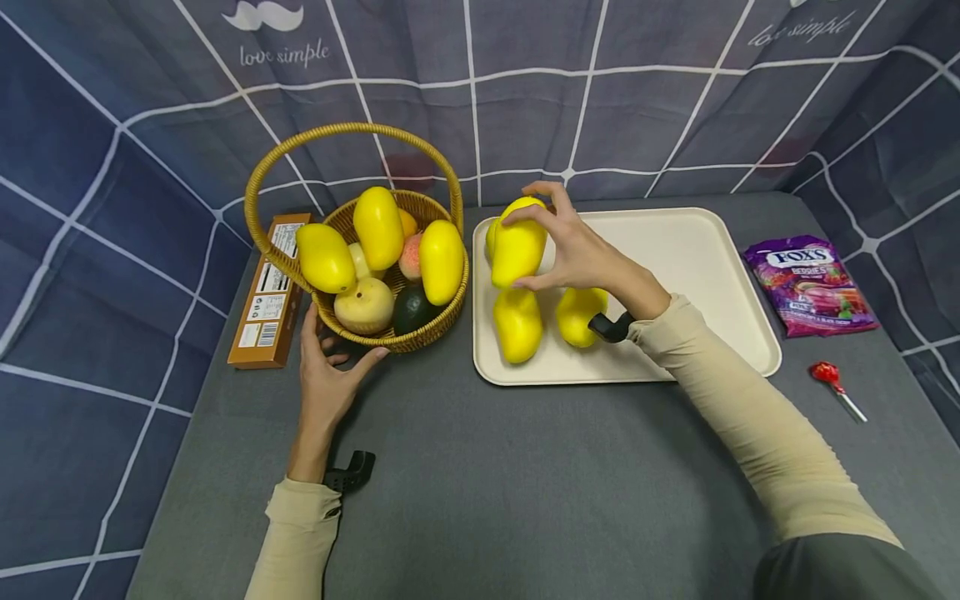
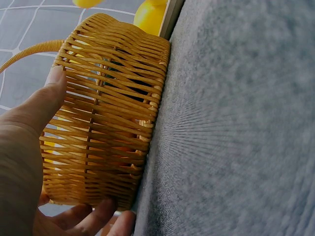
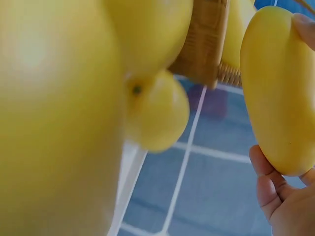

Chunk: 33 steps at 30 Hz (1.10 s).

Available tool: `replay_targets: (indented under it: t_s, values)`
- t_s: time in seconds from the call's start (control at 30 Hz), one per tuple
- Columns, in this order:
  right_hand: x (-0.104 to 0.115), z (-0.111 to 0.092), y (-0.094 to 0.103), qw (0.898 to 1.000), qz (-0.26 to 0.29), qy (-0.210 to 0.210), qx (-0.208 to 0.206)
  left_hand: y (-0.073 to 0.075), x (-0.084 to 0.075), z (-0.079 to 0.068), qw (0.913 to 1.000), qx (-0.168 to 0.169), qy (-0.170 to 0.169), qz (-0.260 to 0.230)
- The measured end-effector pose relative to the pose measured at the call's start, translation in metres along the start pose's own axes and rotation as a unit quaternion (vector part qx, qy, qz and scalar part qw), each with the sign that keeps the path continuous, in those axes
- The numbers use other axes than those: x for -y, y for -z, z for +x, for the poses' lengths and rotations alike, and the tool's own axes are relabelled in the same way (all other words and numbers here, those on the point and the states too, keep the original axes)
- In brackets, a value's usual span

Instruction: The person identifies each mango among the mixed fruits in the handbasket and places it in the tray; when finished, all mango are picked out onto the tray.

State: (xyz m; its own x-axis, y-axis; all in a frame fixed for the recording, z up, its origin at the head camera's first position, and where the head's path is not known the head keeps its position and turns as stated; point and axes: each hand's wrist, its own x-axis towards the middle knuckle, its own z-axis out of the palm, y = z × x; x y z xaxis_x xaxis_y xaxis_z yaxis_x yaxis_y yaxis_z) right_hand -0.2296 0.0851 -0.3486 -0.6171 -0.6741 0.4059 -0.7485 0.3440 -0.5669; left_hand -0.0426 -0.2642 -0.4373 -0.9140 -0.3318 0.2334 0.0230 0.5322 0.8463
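My right hand pinches a yellow mango between thumb and fingers, raised over the left end of a cream tray. The wrist view shows this mango upright in the fingers. Below it on the tray lie another mango and a rounder yellow fruit; a further yellow fruit is mostly hidden behind the held one. My left hand holds the near left side of a wicker basket, thumb against the weave. Inside are several mangoes, a pale round fruit, a peach and an avocado.
An orange-brown box lies left of the basket, partly behind it. Right of the tray are a purple candy bag and a red lollipop. The basket's tall handle arches up before a gridded curtain.
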Motion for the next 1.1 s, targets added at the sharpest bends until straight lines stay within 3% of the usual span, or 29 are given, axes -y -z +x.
replay_targets:
  t_s: [0.23, 0.43, 0.63, 0.77, 0.97, 1.1]
  values:
    - [-0.041, -0.006, 0.018, 0.997, 0.012, -0.070, 0.007, 0.000, 0.000, 0.000, 1.0000, 0.002, 0.005, 0.000]
    - [-0.071, -0.010, 0.026, 0.986, 0.036, -0.151, 0.062, 0.000, -0.003, 0.001, 1.0000, 0.002, 0.003, -0.004]
    - [-0.086, -0.012, 0.023, 0.968, 0.034, -0.208, 0.133, 0.003, -0.029, -0.003, 0.9999, 0.008, 0.004, -0.010]
    - [-0.093, -0.013, 0.019, 0.963, 0.025, -0.219, 0.157, 0.004, -0.042, -0.005, 0.9998, 0.012, 0.011, -0.008]
    - [-0.098, -0.014, 0.016, 0.961, 0.036, -0.215, 0.168, 0.005, -0.042, -0.006, 0.9998, 0.012, 0.008, -0.011]
    - [-0.097, -0.013, 0.016, 0.961, 0.048, -0.218, 0.164, 0.002, -0.017, -0.002, 0.9999, 0.006, 0.007, -0.007]
